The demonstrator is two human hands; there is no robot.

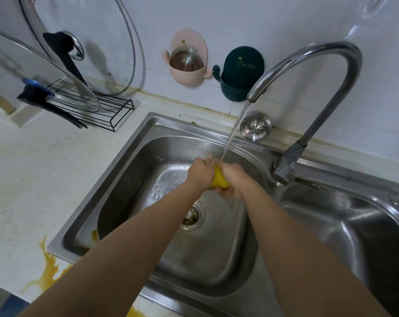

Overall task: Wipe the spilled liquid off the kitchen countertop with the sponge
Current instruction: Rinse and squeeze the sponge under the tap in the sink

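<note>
A yellow sponge (219, 178) is squeezed between both my hands over the left sink basin (116, 197). My left hand (200, 171) grips its left side and my right hand (234, 177) wraps its right side. Water runs from the curved faucet (312, 65) onto my hands and the sponge. Orange-yellow spilled liquid (48, 268) lies on the pale countertop (33, 179) by the sink's near left corner. More of it shows at the counter's front edge (134, 313) and as a smear on the sink rim (94, 236).
A black wire rack (107, 110) with glass pot lids (63, 88) stands at the back left. Pink (187, 72) and dark green (237, 78) cactus-shaped holders hang on the tiled wall. A metal sink plug (255, 127) leans behind the sink. A second basin (354, 225) lies to the right.
</note>
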